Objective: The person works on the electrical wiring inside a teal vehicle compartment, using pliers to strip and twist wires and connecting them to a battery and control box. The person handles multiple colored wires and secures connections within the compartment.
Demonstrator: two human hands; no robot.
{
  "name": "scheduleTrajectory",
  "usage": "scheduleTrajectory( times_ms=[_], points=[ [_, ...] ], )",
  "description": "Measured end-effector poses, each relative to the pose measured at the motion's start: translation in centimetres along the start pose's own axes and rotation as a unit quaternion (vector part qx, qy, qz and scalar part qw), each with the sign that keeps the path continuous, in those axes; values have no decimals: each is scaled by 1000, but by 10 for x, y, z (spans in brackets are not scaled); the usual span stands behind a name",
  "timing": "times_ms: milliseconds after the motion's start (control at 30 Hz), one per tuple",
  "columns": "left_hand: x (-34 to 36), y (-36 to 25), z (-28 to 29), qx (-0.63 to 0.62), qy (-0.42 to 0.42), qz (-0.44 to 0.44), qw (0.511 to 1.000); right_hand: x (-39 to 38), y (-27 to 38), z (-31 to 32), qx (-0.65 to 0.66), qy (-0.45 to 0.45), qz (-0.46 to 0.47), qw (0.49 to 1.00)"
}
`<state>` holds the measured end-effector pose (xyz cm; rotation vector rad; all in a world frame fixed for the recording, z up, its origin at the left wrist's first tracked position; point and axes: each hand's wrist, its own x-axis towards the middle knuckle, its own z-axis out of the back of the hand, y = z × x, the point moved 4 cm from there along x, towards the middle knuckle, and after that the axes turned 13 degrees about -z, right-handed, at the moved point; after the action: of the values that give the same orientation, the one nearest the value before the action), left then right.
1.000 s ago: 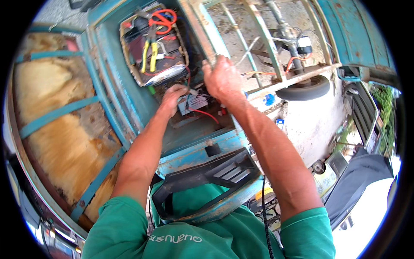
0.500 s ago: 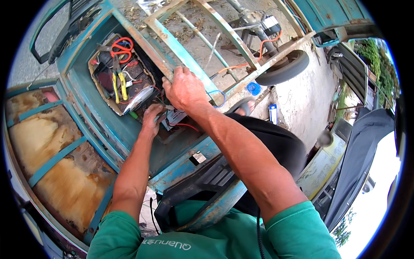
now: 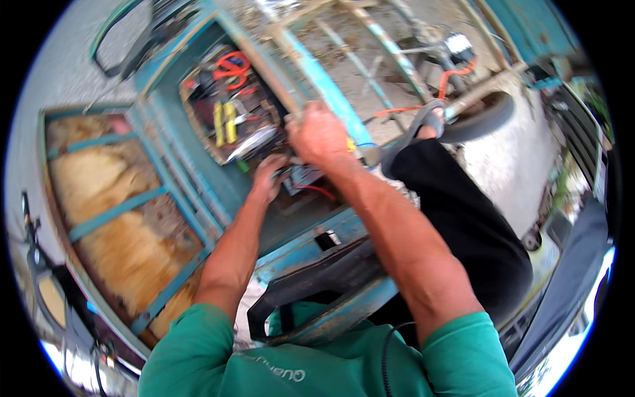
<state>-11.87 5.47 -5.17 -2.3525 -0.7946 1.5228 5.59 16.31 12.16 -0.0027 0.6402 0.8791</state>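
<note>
My right hand (image 3: 320, 134) is closed in a fist at the rusty edge of a blue metal frame (image 3: 317, 73); what its fingers hold is hidden. Lower and to the left, my left hand (image 3: 268, 178) is pinched beside a small pale box (image 3: 303, 176) with a red wire (image 3: 319, 190). The thing in that pinch is too blurred to name. Both hands are over a blue metal compartment (image 3: 173, 106). A worn tool box in it holds red-handled scissors (image 3: 232, 68), yellow-handled pliers (image 3: 230, 122) and loose wires.
A sandalled foot (image 3: 431, 119) on a black-trousered leg (image 3: 456, 205) rests by the frame, near a wheel (image 3: 486, 119) and an orange cable (image 3: 397, 111). At left lies a stained panel (image 3: 126, 212) with blue slats. A black curved part (image 3: 317, 278) is close before me.
The view has shifted, so the scene sits farther right and lower. The leg has come up, its foot now beside the frame. Both hands keep nearly the same place at the compartment.
</note>
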Motion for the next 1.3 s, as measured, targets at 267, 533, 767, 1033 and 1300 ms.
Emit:
scheduleTrajectory(
  times_ms=[267, 533, 767, 1033, 1300],
  points=[
    [-6, -6, 1, 18, 20, -9, 1000, -2, 11, 5, -42, 4, -2, 999],
    [0, -7, -2, 34, 23, 9, 999, -3, 8, 3, -50, -29, 9, 998],
    [2, -9, -2, 59, 30, 7, 998, -2, 7, 2, -61, -15, -1, 998],
    [-17, -14, -2, 96, -89, -31, 991, -4, 10, 4, -66, 0, -9, 998],
    [-63, -14, -9, 197, -179, 32, 963, -3, 10, 3, -73, 5, -23, 997]
  ],
)
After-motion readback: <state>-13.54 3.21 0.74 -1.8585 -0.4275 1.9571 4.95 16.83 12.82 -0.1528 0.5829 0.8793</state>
